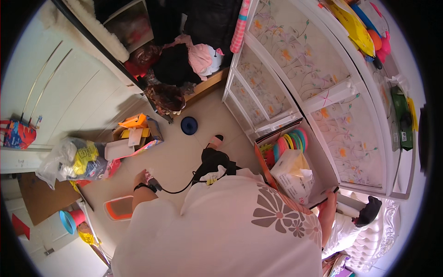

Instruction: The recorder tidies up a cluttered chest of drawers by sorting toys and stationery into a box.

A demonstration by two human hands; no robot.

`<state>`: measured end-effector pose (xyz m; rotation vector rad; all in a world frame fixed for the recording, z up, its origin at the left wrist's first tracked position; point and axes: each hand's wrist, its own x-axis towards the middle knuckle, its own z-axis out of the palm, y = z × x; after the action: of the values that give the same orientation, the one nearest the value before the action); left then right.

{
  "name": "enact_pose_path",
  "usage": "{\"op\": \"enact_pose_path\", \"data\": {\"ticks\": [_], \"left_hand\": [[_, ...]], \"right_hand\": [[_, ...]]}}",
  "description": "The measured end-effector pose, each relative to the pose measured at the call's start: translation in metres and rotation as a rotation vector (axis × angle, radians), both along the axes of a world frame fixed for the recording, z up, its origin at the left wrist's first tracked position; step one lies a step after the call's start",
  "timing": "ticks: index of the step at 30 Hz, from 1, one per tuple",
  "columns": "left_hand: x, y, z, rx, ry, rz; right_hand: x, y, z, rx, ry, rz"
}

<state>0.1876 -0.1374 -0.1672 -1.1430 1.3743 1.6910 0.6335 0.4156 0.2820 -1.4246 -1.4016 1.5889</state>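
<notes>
An open box [319, 159] with an orange outer side is at my right side, against my shirt. Inside it lie a white package [293, 177] and a stack of round, brightly coloured plastic pieces [291, 141]. My right hand [330, 196] is closed on the box's near right edge; its fingertips are partly hidden. My left hand [142, 179] hangs low over the floor at the left, with a black band round its wrist. A black cable runs from beside that wrist toward my middle. The left fingers are small and unclear, with something pinkish beside them.
White cabinets with flowered panels [318, 87] stand at the right. On the tiled floor are a dark blue round lid [188, 125], an opened carton [134, 141], a bulging plastic bag [76, 159] and an orange-and-white tray [119, 208]. Clothes [177, 64] fill a low shelf ahead.
</notes>
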Motion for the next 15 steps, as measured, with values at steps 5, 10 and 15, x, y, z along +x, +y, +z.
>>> {"op": "enact_pose_path", "data": {"ticks": [5, 10, 15], "left_hand": [[0.008, -0.078, -0.007, 0.163, 0.617, -0.404], [-0.032, -0.008, 0.015, -1.256, 0.591, -1.452], [-0.073, -0.022, 0.057, -0.423, 0.439, 0.087]], "right_hand": [[0.016, 0.005, -0.013, -0.051, 0.093, -0.041], [0.023, -0.016, -0.017, 0.019, 0.047, -0.114], [0.027, 0.005, -0.016, -0.033, 0.048, -0.068]]}}
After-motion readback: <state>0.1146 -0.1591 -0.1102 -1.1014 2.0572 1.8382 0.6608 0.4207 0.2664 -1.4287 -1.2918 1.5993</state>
